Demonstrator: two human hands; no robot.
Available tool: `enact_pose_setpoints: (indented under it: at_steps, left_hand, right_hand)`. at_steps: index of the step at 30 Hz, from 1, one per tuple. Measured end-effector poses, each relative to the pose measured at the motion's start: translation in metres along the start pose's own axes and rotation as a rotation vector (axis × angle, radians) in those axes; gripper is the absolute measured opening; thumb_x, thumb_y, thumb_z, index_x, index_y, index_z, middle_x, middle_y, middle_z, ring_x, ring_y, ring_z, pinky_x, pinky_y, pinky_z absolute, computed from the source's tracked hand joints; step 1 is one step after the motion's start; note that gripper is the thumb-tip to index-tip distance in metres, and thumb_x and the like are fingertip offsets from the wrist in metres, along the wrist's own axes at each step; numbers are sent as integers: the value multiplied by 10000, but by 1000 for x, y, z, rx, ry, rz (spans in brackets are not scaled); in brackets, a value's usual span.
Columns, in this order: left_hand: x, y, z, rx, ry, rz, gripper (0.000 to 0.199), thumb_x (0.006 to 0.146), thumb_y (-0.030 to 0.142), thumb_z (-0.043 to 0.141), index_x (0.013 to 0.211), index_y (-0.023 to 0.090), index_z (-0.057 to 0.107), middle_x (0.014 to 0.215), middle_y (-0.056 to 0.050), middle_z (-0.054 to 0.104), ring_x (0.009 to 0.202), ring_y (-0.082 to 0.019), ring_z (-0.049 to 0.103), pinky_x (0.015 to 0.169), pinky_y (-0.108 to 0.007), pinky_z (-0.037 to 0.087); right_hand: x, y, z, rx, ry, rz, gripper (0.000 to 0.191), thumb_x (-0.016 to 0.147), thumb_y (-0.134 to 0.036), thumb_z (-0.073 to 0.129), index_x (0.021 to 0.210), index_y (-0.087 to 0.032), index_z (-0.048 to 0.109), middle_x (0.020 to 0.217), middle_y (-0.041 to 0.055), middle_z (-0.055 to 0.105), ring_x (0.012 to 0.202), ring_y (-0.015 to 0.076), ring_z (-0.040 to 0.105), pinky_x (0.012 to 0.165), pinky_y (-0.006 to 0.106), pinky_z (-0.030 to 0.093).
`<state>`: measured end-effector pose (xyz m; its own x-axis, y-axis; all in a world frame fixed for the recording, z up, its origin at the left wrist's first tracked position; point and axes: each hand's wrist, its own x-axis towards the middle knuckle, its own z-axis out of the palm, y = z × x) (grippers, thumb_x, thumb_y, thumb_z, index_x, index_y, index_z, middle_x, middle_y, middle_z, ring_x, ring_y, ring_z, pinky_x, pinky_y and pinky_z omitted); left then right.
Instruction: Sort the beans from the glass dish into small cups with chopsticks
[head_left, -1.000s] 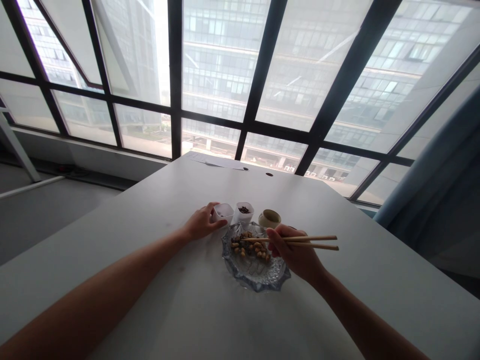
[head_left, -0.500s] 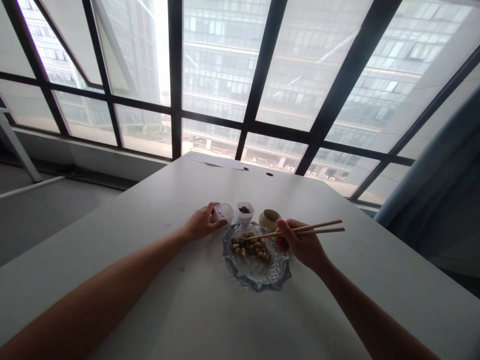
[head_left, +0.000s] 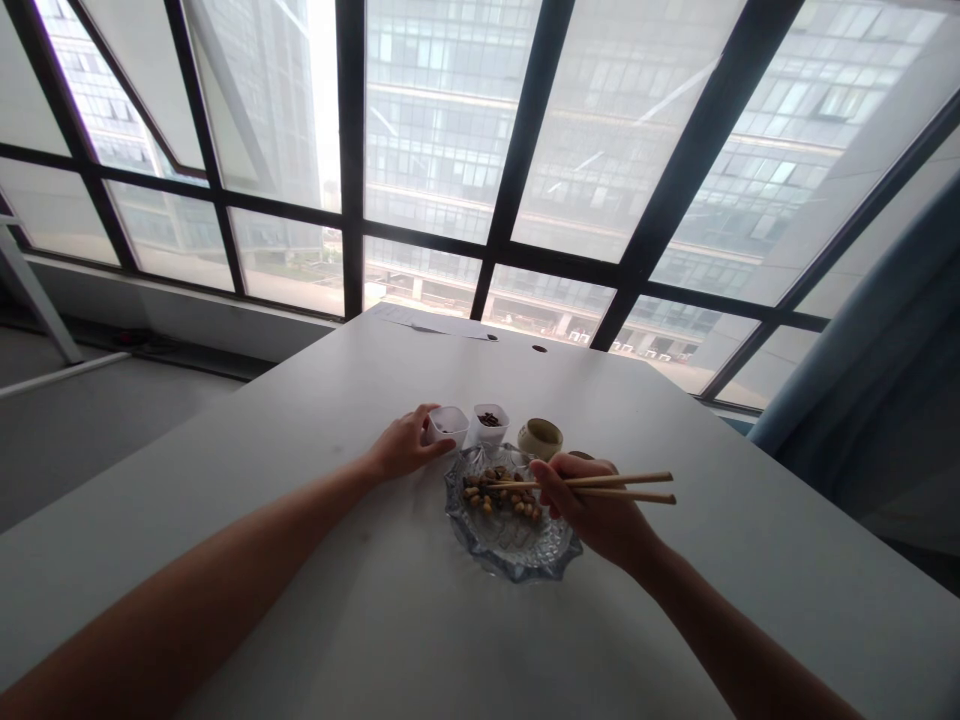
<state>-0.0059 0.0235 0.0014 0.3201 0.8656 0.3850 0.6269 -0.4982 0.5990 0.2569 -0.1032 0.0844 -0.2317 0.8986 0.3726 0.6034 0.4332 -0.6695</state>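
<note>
My right hand (head_left: 589, 503) is closed round a pair of wooden chopsticks (head_left: 626, 486). Their tips reach into the mixed nuts and seeds (head_left: 517, 504) piled on a scalloped clear glass plate (head_left: 517, 567). On the plate's far left side, my left hand (head_left: 409, 443) grips a small white plastic cup (head_left: 448, 424) between thumb and fingers; a few dark bits seem to lie inside it. Beside that cup stands a second white cup (head_left: 490, 434) with dark seeds in it. Behind the plate sits a greenish-beige round pot (head_left: 540, 437), and a dark round thing (head_left: 580, 455) shows partly behind my right hand.
The white table (head_left: 315, 600) stretches toward the windows. Paper sheets (head_left: 431, 323) lie at its far end, near two dark round holes (head_left: 539, 349). A blue-grey curtain (head_left: 862, 340) hangs at the right, and a white metal frame (head_left: 41, 295) stands on the left.
My right hand has moved slightly left and down over the plate, with the chopstick tips shifting left among the nuts. My left hand and the cup have stayed put.
</note>
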Motion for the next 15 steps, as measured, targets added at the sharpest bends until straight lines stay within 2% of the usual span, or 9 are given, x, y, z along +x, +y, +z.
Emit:
enact_pose_setpoints:
  at_steps: [5,11,15]
  left_hand:
    - [0,3,-2,14,-9,-1,733,769,625,597,1311,142,494,1028,-133,666,884,-275,647,816,-400,502]
    - [0,3,-1,19,14,7,708,767,615,607,1295,154,508,1007,-124,680,886,-276,658,813,-394,512]
    - [0,1,-1,9,14,8,705,761,610,618,1296,163,510,1015,-121,682,885,-271,657,816,-394,511]
  right_hand:
    - [-2,-6,3,23,-39,-10,451,918,-523,535,592,-214,576,501,14,607,430,137,565,419,231,449]
    - [-2,-3,3,-13,-73,-111,430,930,-464,543,584,-210,573,494,11,606,420,123,546,421,224,435]
    - [-1,-4,-1,36,-46,-85,432,928,-491,537,604,-210,582,518,23,625,432,133,569,423,233,458]
